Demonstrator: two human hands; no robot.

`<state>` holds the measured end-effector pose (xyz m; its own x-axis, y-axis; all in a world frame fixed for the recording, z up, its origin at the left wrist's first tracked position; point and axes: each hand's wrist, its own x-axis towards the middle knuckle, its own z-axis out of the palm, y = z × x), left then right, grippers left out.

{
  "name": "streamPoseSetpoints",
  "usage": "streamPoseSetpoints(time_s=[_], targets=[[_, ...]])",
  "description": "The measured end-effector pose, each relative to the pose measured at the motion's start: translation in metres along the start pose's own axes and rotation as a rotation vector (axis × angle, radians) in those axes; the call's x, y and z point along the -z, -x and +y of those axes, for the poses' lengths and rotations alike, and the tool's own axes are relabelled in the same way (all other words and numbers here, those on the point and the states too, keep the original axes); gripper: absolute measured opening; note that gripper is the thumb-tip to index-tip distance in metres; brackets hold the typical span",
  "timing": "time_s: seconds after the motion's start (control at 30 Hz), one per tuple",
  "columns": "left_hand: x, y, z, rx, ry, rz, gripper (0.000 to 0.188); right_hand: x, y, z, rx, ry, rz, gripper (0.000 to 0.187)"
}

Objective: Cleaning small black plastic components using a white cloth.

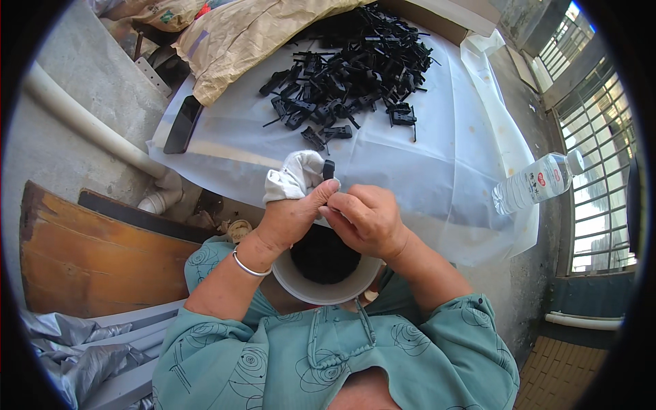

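My left hand (pixel 290 215), with a white cloth glove (pixel 295 176) over its fingers and a bare thumb, is closed on a small black plastic part (pixel 329 168). Against that thumb, my right hand (pixel 369 217) is bare and pinched; whatever its fingertips hold is hidden. Both hands are above a white bucket (pixel 331 298) between my knees, and dark contents (pixel 324 256) fill its inside. Beyond them, a heap of black plastic parts (pixel 362 65) with thin protruding pieces covers the far side of the table, and several lie loose at its near edge.
White plastic sheeting (pixel 437 171) covers the table. A dark phone (pixel 183 124) lies at its left edge beside a tan sack (pixel 239 48). A clear water bottle (pixel 536 181) is at the right edge. Wooden boards (pixel 96 246) and a white pipe (pixel 89 119) are on my left.
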<state>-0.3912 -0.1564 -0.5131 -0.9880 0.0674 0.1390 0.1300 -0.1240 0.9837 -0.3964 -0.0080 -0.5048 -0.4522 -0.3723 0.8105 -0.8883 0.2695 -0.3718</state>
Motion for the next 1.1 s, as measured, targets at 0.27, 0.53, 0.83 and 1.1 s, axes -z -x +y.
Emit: streamPoseSetpoints(time_s=[0.27, 0.53, 0.83, 1.1], targets=[[0.006, 0.001, 0.008, 0.311, 0.309, -0.247, 0.029, -0.004, 0.003, 0.006, -0.450, -0.025, 0.167, 0.016], [0.001, 0.006, 0.013, 0.157, -0.100, -0.139, 0.027, 0.015, 0.004, 0.016, -0.691, -0.313, -0.207, 0.024], [0.000, 0.012, 0.001, -0.227, -0.496, -0.084, 0.030, -0.015, 0.016, 0.016, -0.801, -0.390, -0.178, 0.025], [0.014, 0.000, 0.016, 0.085, -0.007, -0.093, 0.027, 0.015, 0.002, 0.016, -0.678, -0.289, -0.331, 0.015]])
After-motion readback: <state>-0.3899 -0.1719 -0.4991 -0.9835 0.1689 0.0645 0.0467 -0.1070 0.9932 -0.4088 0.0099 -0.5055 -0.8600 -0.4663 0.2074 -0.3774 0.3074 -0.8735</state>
